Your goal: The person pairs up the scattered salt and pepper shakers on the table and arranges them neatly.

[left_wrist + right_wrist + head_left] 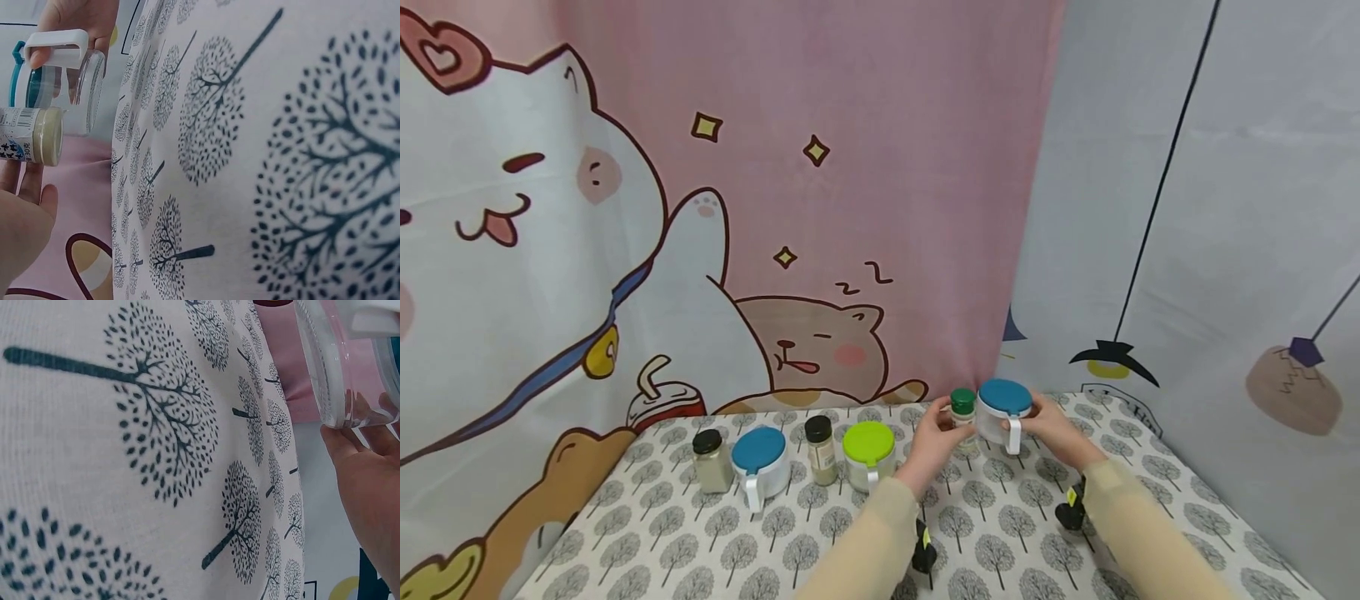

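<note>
Toward the back right of the table, my left hand point(927, 447) holds a small spice bottle point(962, 403) with a green cap, thumb on the near side and fingers behind. Just right of it, my right hand point(1060, 429) grips a clear lidded jar point(1004, 398) with a blue lid and white handle, from its right side. In the left wrist view the labelled spice bottle point(49, 136) overlaps the jar point(94, 94), and both bases show away from the cloth. The right wrist view has fingers point(340, 445) against the jar's clear wall point(328, 381).
Left of my hands stand a lime-lidded jar point(868, 443), a black-capped spice bottle point(822, 454), another blue-lidded jar point(758, 450) and a square black-capped bottle point(711, 467). A tree-print cloth point(805, 550) covers the table. Patterned curtains point(880, 125) hang behind.
</note>
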`<move>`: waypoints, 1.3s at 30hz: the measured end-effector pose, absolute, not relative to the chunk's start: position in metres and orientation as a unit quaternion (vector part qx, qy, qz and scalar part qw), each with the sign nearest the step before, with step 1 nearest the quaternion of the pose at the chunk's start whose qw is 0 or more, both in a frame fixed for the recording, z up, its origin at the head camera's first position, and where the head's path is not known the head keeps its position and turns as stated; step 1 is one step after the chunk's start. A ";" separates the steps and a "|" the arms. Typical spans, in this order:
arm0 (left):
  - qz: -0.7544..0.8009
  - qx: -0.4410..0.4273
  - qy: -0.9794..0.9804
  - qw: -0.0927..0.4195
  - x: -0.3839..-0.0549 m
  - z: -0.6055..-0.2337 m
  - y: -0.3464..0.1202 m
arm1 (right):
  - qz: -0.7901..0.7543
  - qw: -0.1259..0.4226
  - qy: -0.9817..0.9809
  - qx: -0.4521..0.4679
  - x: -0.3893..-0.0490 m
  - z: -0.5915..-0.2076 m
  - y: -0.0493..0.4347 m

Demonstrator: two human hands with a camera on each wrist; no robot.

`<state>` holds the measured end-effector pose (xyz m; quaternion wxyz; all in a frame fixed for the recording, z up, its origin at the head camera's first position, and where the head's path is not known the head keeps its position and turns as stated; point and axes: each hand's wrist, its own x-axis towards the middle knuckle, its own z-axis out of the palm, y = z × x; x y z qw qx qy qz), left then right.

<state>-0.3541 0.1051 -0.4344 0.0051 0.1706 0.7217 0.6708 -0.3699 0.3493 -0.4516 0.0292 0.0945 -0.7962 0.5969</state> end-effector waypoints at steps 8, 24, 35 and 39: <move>0.666 0.179 0.724 -0.003 -0.353 -0.439 0.102 | 0.593 0.014 -0.801 0.080 -0.370 -0.455 0.347; 0.671 0.160 0.724 -0.009 -0.355 -0.441 0.099 | 0.587 0.022 -0.805 0.087 -0.372 -0.456 0.337; 0.665 0.156 0.729 -0.033 -0.356 -0.444 0.098 | 0.583 0.027 -0.806 0.099 -0.374 -0.458 0.328; 0.661 0.158 0.733 -0.034 -0.355 -0.445 0.097 | 0.578 0.029 -0.810 0.093 -0.374 -0.456 0.324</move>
